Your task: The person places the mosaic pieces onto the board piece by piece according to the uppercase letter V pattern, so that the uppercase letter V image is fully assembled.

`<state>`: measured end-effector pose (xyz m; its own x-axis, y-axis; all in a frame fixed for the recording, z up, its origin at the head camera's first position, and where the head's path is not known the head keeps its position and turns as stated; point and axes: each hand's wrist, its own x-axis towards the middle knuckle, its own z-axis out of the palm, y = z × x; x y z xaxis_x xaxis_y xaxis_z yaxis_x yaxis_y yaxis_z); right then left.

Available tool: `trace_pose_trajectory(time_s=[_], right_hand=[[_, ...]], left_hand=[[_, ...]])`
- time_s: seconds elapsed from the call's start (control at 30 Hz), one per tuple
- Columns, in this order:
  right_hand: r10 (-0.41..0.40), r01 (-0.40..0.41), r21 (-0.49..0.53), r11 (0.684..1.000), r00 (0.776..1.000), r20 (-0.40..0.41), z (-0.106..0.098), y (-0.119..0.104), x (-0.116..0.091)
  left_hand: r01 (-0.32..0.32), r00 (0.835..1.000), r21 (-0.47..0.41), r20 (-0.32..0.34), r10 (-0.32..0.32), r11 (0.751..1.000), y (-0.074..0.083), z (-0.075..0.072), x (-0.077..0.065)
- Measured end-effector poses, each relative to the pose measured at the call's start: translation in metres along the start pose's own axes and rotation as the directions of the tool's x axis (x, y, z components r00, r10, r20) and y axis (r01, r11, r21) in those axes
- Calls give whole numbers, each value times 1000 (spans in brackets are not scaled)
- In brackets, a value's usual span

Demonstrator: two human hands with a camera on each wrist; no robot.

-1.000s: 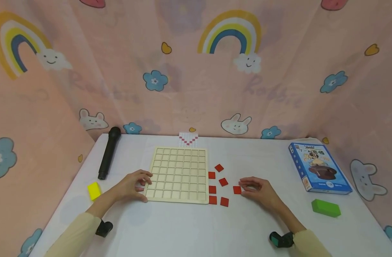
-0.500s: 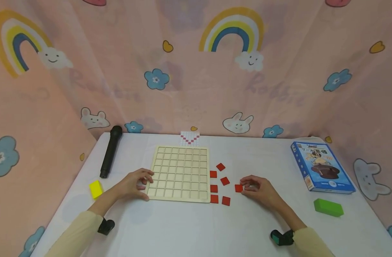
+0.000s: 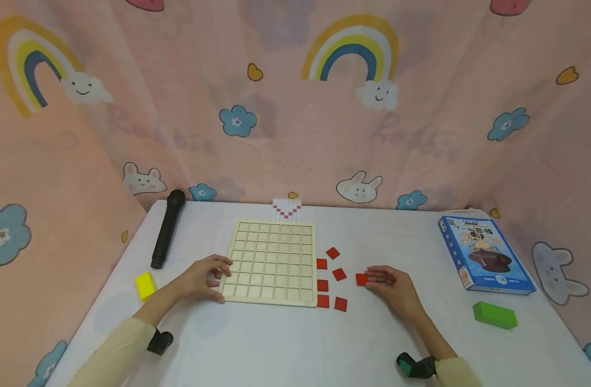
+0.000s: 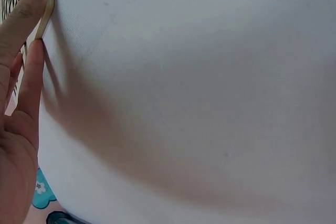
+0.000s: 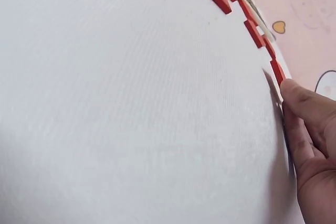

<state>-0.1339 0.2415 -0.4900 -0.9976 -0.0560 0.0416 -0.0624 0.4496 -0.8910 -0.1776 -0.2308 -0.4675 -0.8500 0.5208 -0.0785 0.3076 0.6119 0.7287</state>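
In the head view, a pale wooden grid board lies on the table. The left hand grips its left side, with the thumb near the lower corner; in the left wrist view these fingers meet the board's edge. To the right, thumb and fingers of the right hand pinch a square red tile at its right side, low over the tabletop. The right wrist view has the thumb overlapping the tile's end. Several more red tiles lie between the board and this hand.
A card with a red V pattern stands behind the board. A black microphone and yellow block lie left. At right are a blue box and a green block. Pink printed cloth hangs behind the table.
The right hand has turned slightly, its wrist moving left and nearer, and the pinched tile has shifted slightly away from the person. The left hand and board stay put; the head view has shifted slightly.
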Motion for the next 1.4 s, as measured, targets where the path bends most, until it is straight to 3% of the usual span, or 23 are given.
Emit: trace_pose_trajectory(time_s=[0.3, 0.9, 1.4], right_hand=[[75, -73, 31, 997, 994, -80, 8, 0, 1], [144, -141, 53, 989, 987, -76, 21, -16, 0], [148, -143, 63, 988, 985, -84, 37, -25, -4]], left_hand=[[37, 999, -7, -5, -37, 999, 0, 0, 3], [33, 999, -20, -4, -33, 999, 1, 1, 2], [56, 998, -26, 5, -56, 998, 3, 0, 4]])
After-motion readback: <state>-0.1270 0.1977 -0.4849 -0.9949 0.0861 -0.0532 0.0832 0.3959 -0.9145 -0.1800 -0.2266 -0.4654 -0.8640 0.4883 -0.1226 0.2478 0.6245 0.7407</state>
